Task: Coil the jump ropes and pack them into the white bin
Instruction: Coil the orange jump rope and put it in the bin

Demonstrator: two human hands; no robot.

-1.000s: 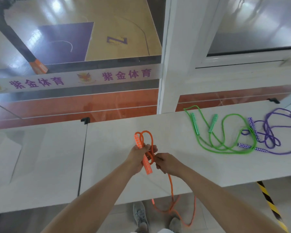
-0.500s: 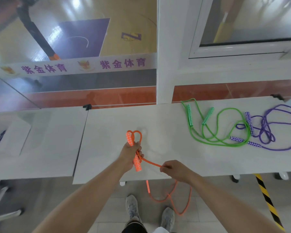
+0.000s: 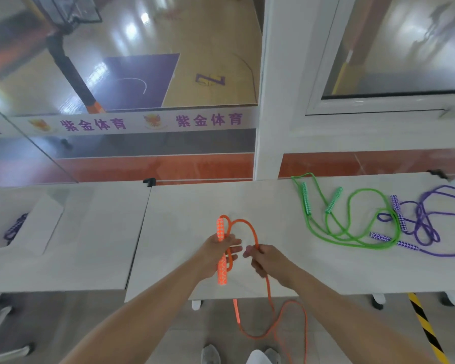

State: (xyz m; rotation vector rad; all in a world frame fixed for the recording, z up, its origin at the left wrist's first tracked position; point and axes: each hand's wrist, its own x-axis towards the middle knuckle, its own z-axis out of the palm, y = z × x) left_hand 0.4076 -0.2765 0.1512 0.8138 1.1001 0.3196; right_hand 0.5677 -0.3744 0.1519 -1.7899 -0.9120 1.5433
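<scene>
You had the orange rope (image 3: 250, 229) looped up, its tail hanging low. The green rope (image 3: 352, 237) and purple rope (image 3: 428, 232) lay loose, touching each other.

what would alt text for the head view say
Over a pale table, the left hand grips an orange jump rope handle and loops while the right hand pinches the cord, its tail hanging to the floor. A green rope and purple rope lie uncoiled at right.

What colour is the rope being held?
Orange jump rope, with an orange-and-white patterned handle, head view.
</scene>
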